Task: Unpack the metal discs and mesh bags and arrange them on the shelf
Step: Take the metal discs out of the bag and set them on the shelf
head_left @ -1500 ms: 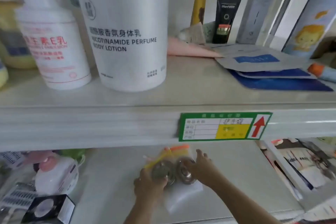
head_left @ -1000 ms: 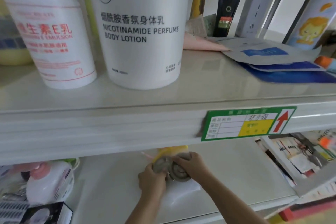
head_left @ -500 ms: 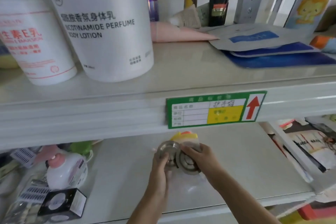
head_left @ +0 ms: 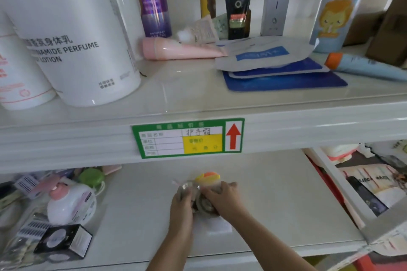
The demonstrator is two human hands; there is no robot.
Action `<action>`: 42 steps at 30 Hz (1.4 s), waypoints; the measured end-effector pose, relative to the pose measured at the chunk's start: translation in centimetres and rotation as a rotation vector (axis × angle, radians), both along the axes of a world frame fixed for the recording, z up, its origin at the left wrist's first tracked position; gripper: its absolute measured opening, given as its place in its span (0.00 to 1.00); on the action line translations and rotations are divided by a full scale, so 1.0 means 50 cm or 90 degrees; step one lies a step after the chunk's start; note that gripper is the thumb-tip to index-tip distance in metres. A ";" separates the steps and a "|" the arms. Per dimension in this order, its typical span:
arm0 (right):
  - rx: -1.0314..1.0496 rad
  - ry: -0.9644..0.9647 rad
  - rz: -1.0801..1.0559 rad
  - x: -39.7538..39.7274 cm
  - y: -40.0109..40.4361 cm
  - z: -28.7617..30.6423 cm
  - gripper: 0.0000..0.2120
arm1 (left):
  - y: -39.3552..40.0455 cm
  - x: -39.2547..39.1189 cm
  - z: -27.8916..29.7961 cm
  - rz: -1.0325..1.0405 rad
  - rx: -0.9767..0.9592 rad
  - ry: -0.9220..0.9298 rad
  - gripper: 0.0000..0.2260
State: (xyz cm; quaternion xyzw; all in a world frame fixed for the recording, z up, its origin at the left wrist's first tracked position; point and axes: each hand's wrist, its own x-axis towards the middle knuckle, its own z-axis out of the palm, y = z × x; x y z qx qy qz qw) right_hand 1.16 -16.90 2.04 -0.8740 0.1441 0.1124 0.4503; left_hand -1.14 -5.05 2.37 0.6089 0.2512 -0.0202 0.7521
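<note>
On the lower shelf point(head_left: 275, 200) my left hand point(head_left: 181, 202) and my right hand point(head_left: 222, 199) close around two round metal discs point(head_left: 203, 205) held together between them. The left hand's fingers wrap the left disc, and the right hand's fingers lie over the right one. Just behind the discs sits a yellow and orange mesh bag point(head_left: 208, 178) in clear wrapping. A white flat packet point(head_left: 217, 225) lies on the shelf under my hands. Much of the discs is hidden by my fingers.
A pink-capped white bottle point(head_left: 70, 204), a black box point(head_left: 66, 241) and comb packs crowd the lower shelf's left end. Boxes with printed packs point(head_left: 374, 185) stand at the right. The upper shelf edge with a green price label point(head_left: 188, 138) overhangs above my hands.
My hands have drawn closer together over the two discs, hiding more of them. The view shifted, showing more of the upper shelf's back row.
</note>
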 end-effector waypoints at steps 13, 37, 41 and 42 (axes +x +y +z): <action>0.099 0.050 0.026 -0.002 0.024 0.024 0.27 | -0.003 0.005 -0.029 0.084 -0.082 0.033 0.15; 0.137 -0.297 0.101 -0.117 0.105 0.176 0.16 | 0.045 -0.116 0.111 0.193 -0.159 -0.156 0.21; 0.183 -0.321 0.117 -0.146 0.120 0.152 0.14 | 0.064 -0.156 0.101 0.204 -0.300 -0.104 0.23; 0.207 -0.330 0.096 -0.147 0.123 0.145 0.14 | 0.068 -0.156 0.097 0.203 -0.320 -0.099 0.25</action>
